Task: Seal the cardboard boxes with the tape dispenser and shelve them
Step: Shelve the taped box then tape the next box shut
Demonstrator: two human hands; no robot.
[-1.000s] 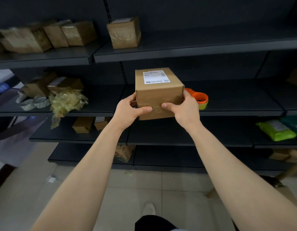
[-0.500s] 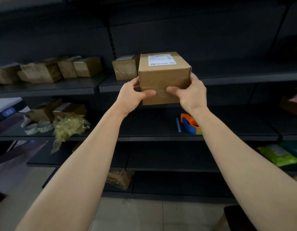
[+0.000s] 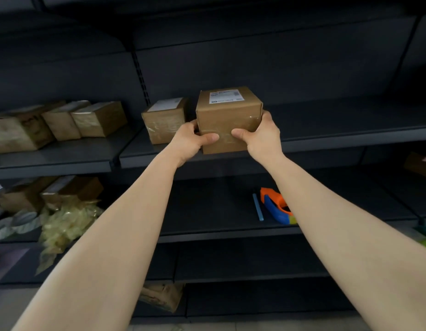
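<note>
Most of your fingers hidden behind box (image 3: 227, 118); only thumbs show, on front. Label (image 3: 226, 96) on top too blurry to read. Can't tell if box sits on upper shelf (image 3: 350, 137) or hangs at its edge. Left hand (image 3: 190, 139), right hand (image 3: 259, 137) clamp box sides. Taped box (image 3: 164, 123) just beside, left. Tape dispenser (image 3: 275, 206) on lower shelf (image 3: 207, 211), half behind your right arm (image 3: 326, 223).
</note>
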